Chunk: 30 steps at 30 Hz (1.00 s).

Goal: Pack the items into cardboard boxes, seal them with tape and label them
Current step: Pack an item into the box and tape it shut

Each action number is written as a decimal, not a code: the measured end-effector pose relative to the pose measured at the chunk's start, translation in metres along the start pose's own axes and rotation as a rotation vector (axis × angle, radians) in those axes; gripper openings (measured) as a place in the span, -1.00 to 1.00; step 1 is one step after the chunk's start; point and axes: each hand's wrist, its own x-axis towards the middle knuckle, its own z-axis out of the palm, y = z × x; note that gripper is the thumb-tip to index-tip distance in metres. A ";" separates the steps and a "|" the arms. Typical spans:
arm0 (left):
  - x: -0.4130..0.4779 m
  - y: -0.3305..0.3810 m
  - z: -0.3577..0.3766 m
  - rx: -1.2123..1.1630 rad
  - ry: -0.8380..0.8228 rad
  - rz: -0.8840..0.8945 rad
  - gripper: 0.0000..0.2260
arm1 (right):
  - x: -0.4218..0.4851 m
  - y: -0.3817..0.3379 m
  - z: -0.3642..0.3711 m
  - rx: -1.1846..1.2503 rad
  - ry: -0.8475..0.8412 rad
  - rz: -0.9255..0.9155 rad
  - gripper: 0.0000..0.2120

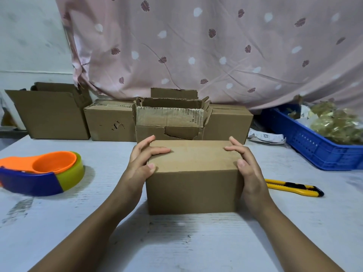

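- Head view: small closed cardboard box (193, 176) stands on the white bench (186, 242), centre, near the person.
- Left hand (142, 163) clasps the box's left end; fingers lie over the top edge, thumb on the near face.
- Right hand (248, 169) clasps the right end the same way, fingers curled onto the top, thumb at the near corner.
- Tape dispenser (39, 171), blue and orange with a yellowish roll, lies left of the box, apart from it.
- Yellow utility knife (293, 187) lies on the bench just right of the right hand.
- Far side: row of larger cardboard boxes (110, 122); the torn one (170, 120) directly behind the small box is open at the top.
- Blue crate (312, 146) at far right holds clear bagged items; contents not legible.
- Pink patterned curtain (206, 46) hangs behind.
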 end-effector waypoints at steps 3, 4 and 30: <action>-0.001 -0.001 0.004 0.084 0.059 0.114 -0.61 | -0.001 0.002 0.006 -0.145 0.098 -0.191 -0.64; -0.002 -0.002 0.005 0.135 0.084 0.163 -0.61 | -0.001 0.002 0.007 -0.175 0.121 -0.236 -0.63; -0.036 0.029 -0.065 0.718 0.136 0.190 -0.57 | 0.011 -0.079 0.049 -0.802 -0.169 -0.110 -0.79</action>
